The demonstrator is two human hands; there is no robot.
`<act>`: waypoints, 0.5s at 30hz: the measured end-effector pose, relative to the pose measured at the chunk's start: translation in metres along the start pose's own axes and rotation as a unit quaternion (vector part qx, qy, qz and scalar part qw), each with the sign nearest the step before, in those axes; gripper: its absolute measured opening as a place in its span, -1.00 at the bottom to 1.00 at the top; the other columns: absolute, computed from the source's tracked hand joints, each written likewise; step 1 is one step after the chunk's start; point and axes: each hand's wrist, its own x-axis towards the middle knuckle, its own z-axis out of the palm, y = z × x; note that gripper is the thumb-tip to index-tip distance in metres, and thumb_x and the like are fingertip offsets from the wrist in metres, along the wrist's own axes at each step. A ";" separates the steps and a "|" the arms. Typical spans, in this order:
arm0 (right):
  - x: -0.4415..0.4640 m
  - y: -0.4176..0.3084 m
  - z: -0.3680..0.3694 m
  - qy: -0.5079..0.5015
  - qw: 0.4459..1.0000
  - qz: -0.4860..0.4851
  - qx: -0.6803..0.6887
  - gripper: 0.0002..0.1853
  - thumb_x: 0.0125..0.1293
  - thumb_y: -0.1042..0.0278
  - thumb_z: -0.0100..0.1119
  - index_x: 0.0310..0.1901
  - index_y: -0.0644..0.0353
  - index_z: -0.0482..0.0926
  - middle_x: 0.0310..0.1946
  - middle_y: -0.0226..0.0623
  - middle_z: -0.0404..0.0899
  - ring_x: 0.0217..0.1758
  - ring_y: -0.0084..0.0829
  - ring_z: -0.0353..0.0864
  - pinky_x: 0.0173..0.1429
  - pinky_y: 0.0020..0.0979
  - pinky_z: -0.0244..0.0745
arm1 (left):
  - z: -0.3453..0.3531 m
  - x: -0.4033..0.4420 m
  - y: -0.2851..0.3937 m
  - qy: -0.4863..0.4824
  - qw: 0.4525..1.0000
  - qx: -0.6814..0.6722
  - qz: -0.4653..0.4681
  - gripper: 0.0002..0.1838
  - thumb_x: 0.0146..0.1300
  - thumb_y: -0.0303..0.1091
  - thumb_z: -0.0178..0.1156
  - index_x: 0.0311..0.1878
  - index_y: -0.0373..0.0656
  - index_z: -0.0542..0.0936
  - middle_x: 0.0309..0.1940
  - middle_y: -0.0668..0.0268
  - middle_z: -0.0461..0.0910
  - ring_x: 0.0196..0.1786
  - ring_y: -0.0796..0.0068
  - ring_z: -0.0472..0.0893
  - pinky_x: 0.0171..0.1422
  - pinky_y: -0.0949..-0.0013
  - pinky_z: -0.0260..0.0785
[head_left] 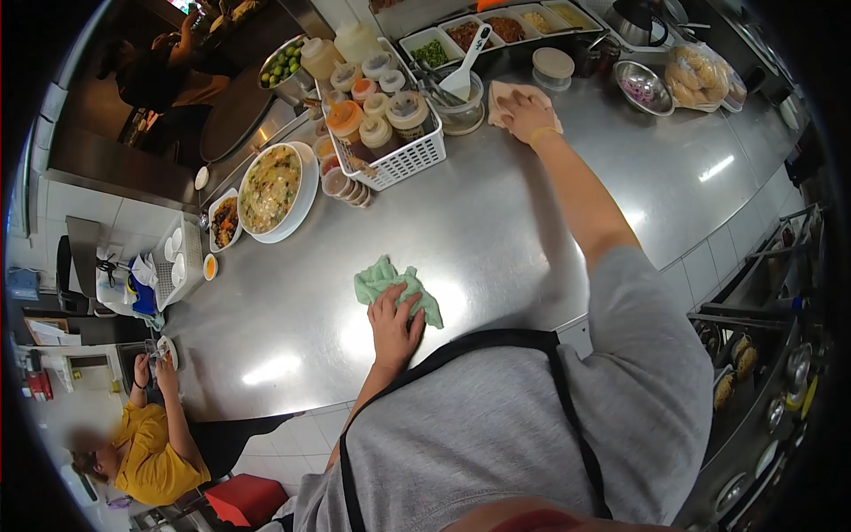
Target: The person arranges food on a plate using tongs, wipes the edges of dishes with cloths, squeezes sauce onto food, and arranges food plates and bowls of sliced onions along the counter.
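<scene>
My left hand [395, 326] grips a crumpled green cloth [374, 277] on the steel counter [301, 328], its fingers bent over the cloth's lower side. Farther out to the right, my right arm is stretched across the counter. There my right hand [526, 117] holds a folded pink cloth [507, 92] pressed to the metal. Just left of that cloth stands a tub [464, 115] with a white spatula [457, 83] across its top. A round lidded container [553, 67] is close behind the right hand.
A white basket [406, 160] of sauce bottles stands at the back, beside a big food-filled bowl [310, 182]. Trays of chopped toppings [506, 30], a metal bowl [642, 87] and bagged food [697, 76] line the far right. A person in yellow [158, 457] works at the left end.
</scene>
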 end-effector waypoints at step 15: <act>-0.139 0.135 0.011 0.199 0.962 0.187 -0.018 -0.57 0.26 0.22 -0.14 0.19 -0.08 0.29 0.25 -0.32 0.22 0.28 -0.19 0.20 0.26 -0.17 0.15 | 0.013 -0.005 -0.013 0.016 0.999 0.006 0.052 -0.72 0.05 -0.35 0.16 -0.12 -0.08 0.52 0.05 0.17 0.36 0.15 0.12 0.29 0.19 0.10 0.03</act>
